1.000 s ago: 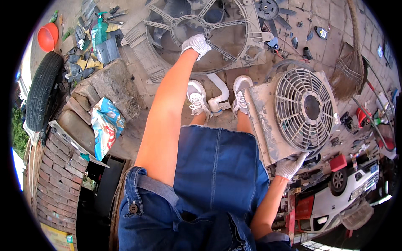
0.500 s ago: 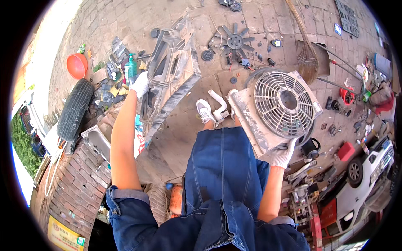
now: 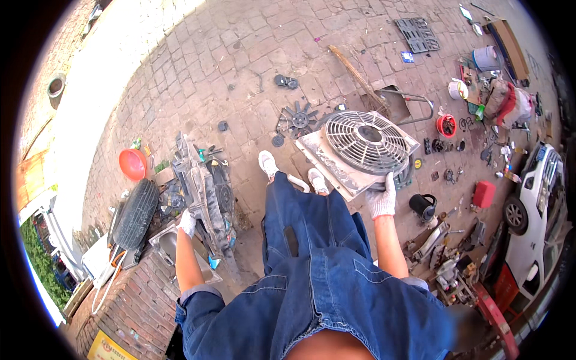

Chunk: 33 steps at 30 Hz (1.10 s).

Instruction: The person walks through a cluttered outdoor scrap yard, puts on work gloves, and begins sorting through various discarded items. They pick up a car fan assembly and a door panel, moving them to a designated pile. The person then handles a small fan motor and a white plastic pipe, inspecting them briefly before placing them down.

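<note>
Holds the square fan unit (image 3: 370, 133) by its near edge in the gloved right hand (image 3: 382, 198), with fingers curled tight (partly hidden from view), just right of the white shoes (image 3: 317, 180); grips the dusty grey shroud (image 3: 204, 195) with the gloved left hand (image 3: 188, 222), likewise curled around its edge, near the black tire (image 3: 137, 214).

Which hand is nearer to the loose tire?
Left: the left hand is to the right of the loose tire; the right hand is farther right, at the fan unit.

Grey fan shroud (image 3: 208, 204) now edge-on, farther left, nearer the tyre (image 3: 138, 215) than before
</note>
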### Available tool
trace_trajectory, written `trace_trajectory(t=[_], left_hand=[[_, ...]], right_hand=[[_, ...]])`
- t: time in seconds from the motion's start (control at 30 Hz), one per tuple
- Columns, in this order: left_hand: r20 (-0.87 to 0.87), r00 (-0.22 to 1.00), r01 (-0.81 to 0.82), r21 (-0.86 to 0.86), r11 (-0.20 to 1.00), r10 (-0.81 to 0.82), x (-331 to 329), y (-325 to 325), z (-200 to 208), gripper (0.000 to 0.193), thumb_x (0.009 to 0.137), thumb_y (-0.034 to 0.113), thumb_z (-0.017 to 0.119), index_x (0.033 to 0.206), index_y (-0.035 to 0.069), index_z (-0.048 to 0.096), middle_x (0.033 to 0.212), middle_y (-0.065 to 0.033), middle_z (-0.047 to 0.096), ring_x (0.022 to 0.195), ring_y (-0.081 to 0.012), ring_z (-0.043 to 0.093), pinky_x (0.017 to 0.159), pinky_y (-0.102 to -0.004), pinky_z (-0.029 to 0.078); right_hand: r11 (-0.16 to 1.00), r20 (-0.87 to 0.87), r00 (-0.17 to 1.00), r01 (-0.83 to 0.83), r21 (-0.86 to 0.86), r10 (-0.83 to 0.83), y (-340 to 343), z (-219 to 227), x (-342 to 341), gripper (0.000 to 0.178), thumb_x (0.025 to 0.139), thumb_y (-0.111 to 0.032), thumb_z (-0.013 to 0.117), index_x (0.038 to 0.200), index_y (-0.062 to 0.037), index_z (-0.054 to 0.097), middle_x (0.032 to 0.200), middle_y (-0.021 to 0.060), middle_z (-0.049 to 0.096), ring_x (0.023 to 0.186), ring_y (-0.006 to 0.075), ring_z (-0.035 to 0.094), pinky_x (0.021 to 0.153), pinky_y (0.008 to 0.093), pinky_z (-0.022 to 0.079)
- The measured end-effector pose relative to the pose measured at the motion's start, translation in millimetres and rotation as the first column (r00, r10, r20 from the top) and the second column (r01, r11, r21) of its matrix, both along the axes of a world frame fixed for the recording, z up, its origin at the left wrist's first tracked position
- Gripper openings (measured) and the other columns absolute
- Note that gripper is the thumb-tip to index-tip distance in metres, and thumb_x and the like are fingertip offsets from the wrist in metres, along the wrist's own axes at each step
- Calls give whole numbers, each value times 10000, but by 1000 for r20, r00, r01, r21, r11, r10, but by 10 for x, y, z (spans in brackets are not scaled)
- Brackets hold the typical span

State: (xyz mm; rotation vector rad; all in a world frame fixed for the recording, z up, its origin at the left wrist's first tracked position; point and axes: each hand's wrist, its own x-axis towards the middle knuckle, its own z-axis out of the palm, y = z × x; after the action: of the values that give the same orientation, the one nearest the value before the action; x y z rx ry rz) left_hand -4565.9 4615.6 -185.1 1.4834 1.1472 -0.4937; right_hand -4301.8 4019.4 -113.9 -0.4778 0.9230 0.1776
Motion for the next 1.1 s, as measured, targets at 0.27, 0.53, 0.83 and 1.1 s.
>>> trace_trajectory(t=[0.27,0.53,0.83,1.1], left_hand=[[-207,938,-281,14,960,278,-163,1236,-182,252,880,221,469,935,45,641,778,-92,639,647,-213,586,596,-355,461],[-327,934,-226,-230,946,144,1795,1708,435,108,877,204,556,844,110,598,649,-42,602,561,-223,583,561,-362,499],[-210,975,-4,-324,946,-68,4931,1580,454,152,877,161,550,742,107,506,588,-42,527,497,-214,530,518,-370,478],[-223,924,276,-168,946,-310,8235,831,569,66,852,133,598,846,70,581,654,-54,570,545,-200,571,513,-357,494]], right_hand=[[990,111,990,97,-100,-86,719,493,813,471,850,-323,653,1231,-82,518,1244,85,556,1134,272,528,960,452,447],[914,126,914,397,-81,-386,1274,793,1385,407,848,-292,656,1184,-86,555,1215,71,576,1116,277,525,982,496,399],[797,39,802,597,-87,-596,1348,379,3007,364,872,-242,626,1189,-74,561,1212,74,587,1114,280,541,1020,471,391],[788,124,781,615,22,-613,809,86,5343,361,868,-243,629,1178,-77,550,1172,103,593,1122,275,538,993,466,428]])
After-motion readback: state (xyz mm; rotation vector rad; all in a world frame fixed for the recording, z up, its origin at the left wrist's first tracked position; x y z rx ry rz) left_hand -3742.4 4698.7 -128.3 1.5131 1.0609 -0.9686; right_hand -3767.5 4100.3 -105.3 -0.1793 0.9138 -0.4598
